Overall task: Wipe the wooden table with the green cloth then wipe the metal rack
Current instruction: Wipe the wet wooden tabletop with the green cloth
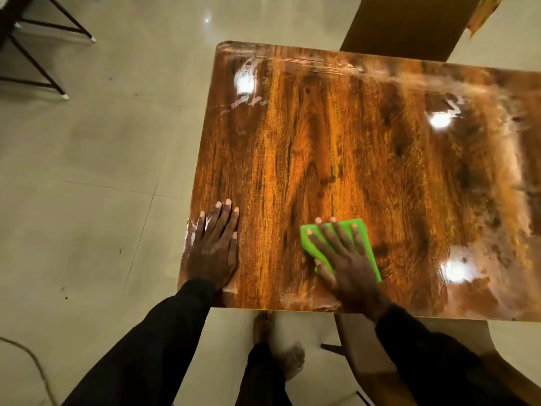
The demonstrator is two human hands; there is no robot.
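Observation:
The glossy wooden table (351, 148) fills the middle and right of the head view, with pale smears along its far edge. A folded green cloth (361, 231) lies flat near the table's front edge. My right hand (345, 256) presses down on the cloth with spread, straight fingers. My left hand (215, 244) rests flat on the table's front left corner, fingers straight and together, holding nothing. A black metal frame (44, 51) stands on the floor at the top left; I cannot tell whether it is the rack.
A brown chair back (407, 24) stands beyond the table's far edge. Another chair (380, 361) sits under the front edge at the lower right. My bare feet (281, 350) stand on the pale tiled floor (87, 186). A cable (32, 364) lies at the lower left.

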